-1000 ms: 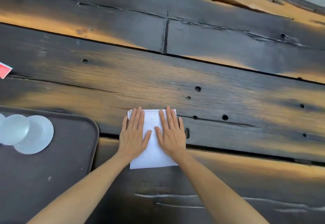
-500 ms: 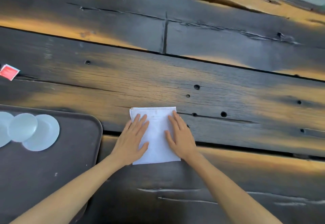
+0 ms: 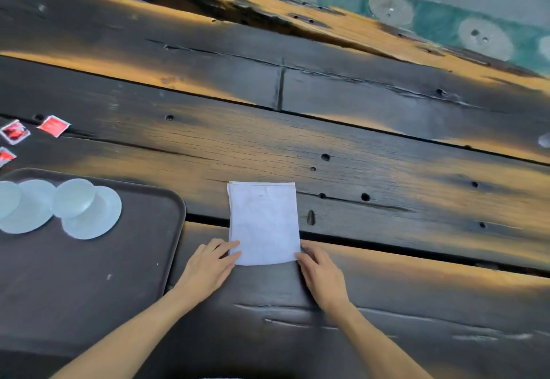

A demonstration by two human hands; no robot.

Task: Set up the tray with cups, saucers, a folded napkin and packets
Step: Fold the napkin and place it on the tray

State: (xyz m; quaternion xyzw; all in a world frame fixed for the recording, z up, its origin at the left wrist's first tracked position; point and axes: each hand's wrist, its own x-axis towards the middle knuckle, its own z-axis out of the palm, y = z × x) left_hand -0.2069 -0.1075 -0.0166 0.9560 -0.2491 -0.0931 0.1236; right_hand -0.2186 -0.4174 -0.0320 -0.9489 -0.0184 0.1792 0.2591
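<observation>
- Two bare forearms reach up from the near edge onto a dark, weathered plank surface [image 3: 387,170] streaked with orange.
- Nearest on the left lies a dark tray [image 3: 125,274] with rounded corners; its right rim sits just beside the left hand [image 3: 208,265].
- That left hand rests at the near left corner of the napkin [image 3: 263,223], fingers [image 3: 229,246] lying fairly straight and close together, the tips touching the cloth's edge; whether they pinch it I cannot tell.
- At the near right corner, the right hand [image 3: 320,271] has its fingers [image 3: 309,252] slightly bent and close together, touching the edge; a pinch cannot be confirmed.
- Between the hands, the white napkin lies flat as a folded upright rectangle, across a gap between two planks and off the tray.
- On the tray's far left part stand two pale saucers, each carrying a cup: the right saucer [image 3: 98,220] with its cup [image 3: 73,198], and the left saucer [image 3: 29,214] with a cup [image 3: 7,200] cut by the picture's edge.
- Beyond the tray, on the surface near the left edge, lie three red packets: one [image 3: 53,125], another [image 3: 15,132], and a third [image 3: 6,155] partly cut off.
- Farthest off, past the planks' ragged edge, teal ground [image 3: 446,15] with pale round patches shows.
</observation>
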